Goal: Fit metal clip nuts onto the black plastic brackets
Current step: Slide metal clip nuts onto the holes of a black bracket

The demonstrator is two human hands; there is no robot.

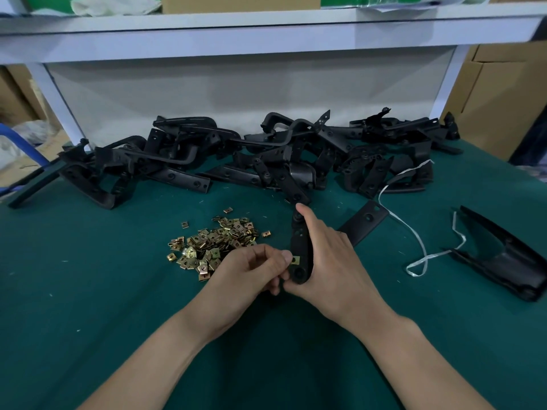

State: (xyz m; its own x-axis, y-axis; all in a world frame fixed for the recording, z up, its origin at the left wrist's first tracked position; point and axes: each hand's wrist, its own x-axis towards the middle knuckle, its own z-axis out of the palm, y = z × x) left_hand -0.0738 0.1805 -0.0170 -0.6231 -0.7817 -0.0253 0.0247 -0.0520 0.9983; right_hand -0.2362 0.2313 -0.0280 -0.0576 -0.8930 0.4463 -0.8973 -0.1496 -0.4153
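My right hand [328, 261] grips a black plastic bracket [300, 247] that stands nearly upright above the green table, thumb along its upper part. My left hand [254, 270] pinches a brass-coloured clip nut [295, 259] against the bracket's lower arm, just above its round end. A loose heap of clip nuts [213, 244] lies on the cloth just left of my hands. The bracket's other arm [364, 224] sticks out to the right behind my right hand.
A long pile of black brackets [251, 155] lies across the back of the green table [118, 306]. A white plastic strap [417, 247] and a separate black moulded part [509, 261] lie at the right. A white shelf frame [266, 34] runs overhead; cardboard boxes stand at both sides.
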